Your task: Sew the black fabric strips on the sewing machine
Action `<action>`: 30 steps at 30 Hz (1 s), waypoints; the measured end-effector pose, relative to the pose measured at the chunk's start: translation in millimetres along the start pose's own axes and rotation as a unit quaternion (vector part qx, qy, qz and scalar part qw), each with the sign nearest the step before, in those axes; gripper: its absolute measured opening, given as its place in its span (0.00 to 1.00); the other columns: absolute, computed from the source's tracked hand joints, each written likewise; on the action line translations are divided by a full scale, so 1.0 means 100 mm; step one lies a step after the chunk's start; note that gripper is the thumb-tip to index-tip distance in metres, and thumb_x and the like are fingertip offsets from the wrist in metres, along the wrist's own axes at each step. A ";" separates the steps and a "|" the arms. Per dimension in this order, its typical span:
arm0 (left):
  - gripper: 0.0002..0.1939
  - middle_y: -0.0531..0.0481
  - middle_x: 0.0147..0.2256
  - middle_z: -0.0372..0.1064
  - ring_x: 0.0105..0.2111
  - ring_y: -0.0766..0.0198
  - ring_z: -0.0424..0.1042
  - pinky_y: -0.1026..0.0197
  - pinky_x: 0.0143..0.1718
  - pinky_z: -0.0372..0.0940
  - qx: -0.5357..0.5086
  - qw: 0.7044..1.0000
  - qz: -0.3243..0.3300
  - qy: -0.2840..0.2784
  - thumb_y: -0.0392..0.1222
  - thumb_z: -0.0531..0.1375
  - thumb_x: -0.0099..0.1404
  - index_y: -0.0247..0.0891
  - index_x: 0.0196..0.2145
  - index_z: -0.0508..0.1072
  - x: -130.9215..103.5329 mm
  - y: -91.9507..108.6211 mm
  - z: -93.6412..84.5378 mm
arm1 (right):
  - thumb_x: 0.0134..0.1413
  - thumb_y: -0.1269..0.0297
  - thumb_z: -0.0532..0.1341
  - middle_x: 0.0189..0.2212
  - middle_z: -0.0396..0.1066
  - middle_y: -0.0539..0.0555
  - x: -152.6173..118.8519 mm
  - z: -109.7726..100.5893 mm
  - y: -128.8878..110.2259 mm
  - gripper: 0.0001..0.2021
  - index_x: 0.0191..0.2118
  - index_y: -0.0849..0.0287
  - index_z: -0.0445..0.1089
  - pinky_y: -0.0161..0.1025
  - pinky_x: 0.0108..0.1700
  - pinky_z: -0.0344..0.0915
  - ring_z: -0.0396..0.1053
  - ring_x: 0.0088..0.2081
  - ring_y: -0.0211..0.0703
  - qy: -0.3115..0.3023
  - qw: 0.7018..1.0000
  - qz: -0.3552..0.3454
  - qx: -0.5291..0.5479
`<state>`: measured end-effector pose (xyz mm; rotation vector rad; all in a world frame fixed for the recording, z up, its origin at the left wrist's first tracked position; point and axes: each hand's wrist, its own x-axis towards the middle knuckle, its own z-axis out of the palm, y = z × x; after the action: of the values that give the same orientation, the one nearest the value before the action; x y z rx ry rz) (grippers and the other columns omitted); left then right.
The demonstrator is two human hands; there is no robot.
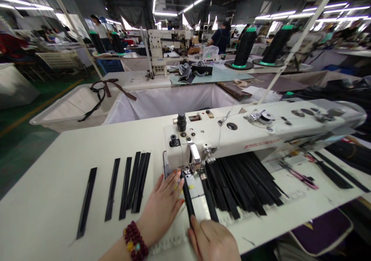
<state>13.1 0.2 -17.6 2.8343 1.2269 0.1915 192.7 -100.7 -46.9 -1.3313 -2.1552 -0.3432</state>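
Note:
A narrow black strip (188, 195) runs from under the needle area of the white sewing machine (220, 133) toward me. My left hand (162, 203), a dark red bead bracelet at its wrist, lies with outstretched fingers beside the strip's far end, fingertips close to the presser foot. The near end of the strip is held between the closed fingers of my right hand (213, 238). Several separate black strips (124, 187) lie to the left on the white table (52, 183). A thick pile of black strips (240, 183) lies under the machine arm.
Pink-handled scissors (304, 178) lie right of the pile. Behind the table stand white cloth-lined bins (162, 99), a second sewing machine (158, 52) and black thread cones (245, 48). A slanted pole (298, 44) rises behind the machine. People are farther back.

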 end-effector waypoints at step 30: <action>0.20 0.36 0.56 0.70 0.58 0.45 0.65 0.37 0.61 0.60 0.011 0.999 -0.029 -0.031 0.44 0.57 0.68 0.30 0.54 0.71 0.16 -0.03 -0.09 | 0.64 0.51 0.58 0.39 0.79 0.54 0.22 -0.09 0.16 0.18 0.41 0.62 0.75 0.53 0.70 0.29 0.71 0.45 0.46 -0.006 0.999 -0.036 0.029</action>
<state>20.6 13.6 -7.5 2.7957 1.3041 0.0880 203.0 -81.7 -28.1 -1.2290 -2.2106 -0.3007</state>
